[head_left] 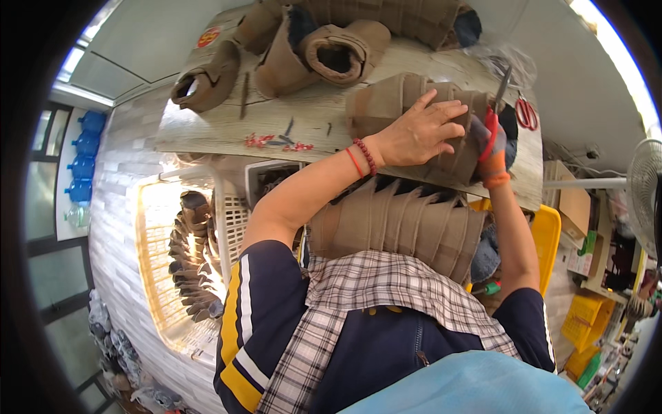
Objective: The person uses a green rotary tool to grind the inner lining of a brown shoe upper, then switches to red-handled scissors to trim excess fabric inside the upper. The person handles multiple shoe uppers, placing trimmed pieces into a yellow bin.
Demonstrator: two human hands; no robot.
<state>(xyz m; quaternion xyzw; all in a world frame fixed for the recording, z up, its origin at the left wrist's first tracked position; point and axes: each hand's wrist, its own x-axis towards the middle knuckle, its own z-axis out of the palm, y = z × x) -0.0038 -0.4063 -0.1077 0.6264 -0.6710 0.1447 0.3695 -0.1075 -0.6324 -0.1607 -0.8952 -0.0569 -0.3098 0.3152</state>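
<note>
My left hand [426,131], bare and with red bracelets at the wrist, lies with fingers spread on a row of nested brown shoe uppers [376,103] on the table. At the right end of that row is my right hand [491,155], in a grey and orange glove. Its fingers are wrapped round red-handled scissors [491,131], whose dark blade points up and away. A second row of nested brown uppers [393,224] rests across my lap, against a checked apron [386,276]. Part of the near row is hidden by my left forearm.
More brown uppers [338,58] stand along the table's far side. Another red-handled tool [526,114] lies at the right edge near a clear plastic bag [510,62]. Red scraps [258,141] lie front left. A cream basket [148,255] holds dark stacked pieces; a yellow chair [548,238] is at right.
</note>
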